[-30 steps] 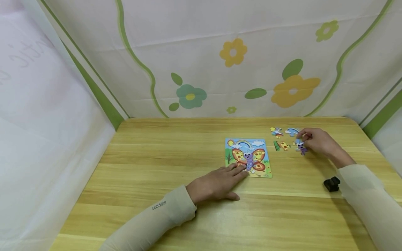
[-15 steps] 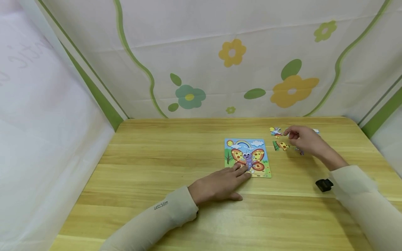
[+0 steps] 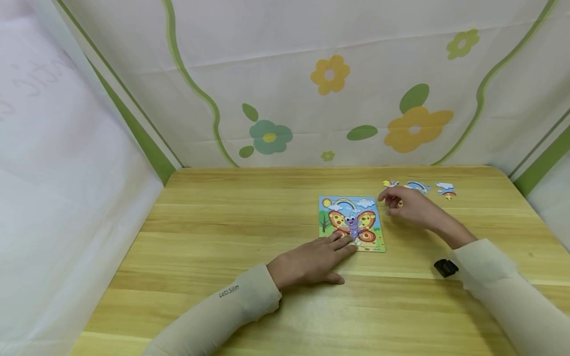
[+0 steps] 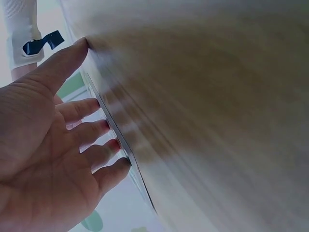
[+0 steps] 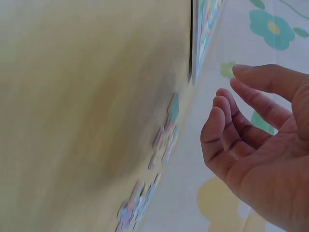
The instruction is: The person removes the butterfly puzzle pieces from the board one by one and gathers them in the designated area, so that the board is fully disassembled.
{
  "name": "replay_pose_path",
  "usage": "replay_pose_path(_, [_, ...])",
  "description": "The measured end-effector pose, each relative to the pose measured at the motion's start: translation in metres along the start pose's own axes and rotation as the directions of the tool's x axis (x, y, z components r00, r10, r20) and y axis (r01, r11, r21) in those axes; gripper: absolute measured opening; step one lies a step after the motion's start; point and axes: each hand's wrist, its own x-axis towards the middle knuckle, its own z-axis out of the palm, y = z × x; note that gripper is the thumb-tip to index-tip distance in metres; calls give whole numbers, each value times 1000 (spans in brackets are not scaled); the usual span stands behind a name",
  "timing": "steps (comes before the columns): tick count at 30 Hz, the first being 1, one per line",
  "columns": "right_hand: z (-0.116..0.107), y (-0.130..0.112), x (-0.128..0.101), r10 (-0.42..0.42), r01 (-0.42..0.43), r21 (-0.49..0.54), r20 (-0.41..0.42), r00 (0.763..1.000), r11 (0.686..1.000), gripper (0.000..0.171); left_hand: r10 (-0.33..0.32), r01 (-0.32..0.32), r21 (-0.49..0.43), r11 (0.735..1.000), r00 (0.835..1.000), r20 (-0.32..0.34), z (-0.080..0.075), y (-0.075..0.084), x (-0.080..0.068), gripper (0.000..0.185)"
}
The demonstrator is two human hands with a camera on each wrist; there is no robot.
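Note:
A square butterfly puzzle (image 3: 374, 244) lies flat on the wooden table. On its lower left edge rest the extended fingers of my left hand (image 3: 307, 262); in the left wrist view the fingertips touch the rim of the thin board (image 4: 116, 128). My right hand (image 3: 411, 207) hovers just right of the puzzle, above loose pieces. Its fingers are loosely bent and hold nothing in the right wrist view. Behind it lie a rainbow puzzle piece (image 3: 417, 186), a cloud piece (image 3: 446, 190) and a piece with yellow (image 3: 390, 183). Other pieces are partly or wholly hidden under this hand.
The wooden table (image 3: 213, 212) reaches back to a white cloth wall (image 3: 285, 89) printed with flowers. Another white cloth (image 3: 67, 173) hangs at the left. A black device (image 3: 446, 268) is at my right wrist.
My right hand has moved left across the loose pieces towards the puzzle, uncovering the rainbow and cloud pieces and covering the purple one. My left hand stays almost still on the board.

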Motion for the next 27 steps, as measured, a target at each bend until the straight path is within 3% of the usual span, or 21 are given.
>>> replay_pose_path(9, [16,-6,4,-79,78,23,40,996,997,27,-13,13,-26,1000,1000,11,-1,0,0,79])
replay_pose_path(27, [31,-17,9,-71,74,-28,103,992,997,30,-19,19,-37,999,1000,22,1,-1,1,81])
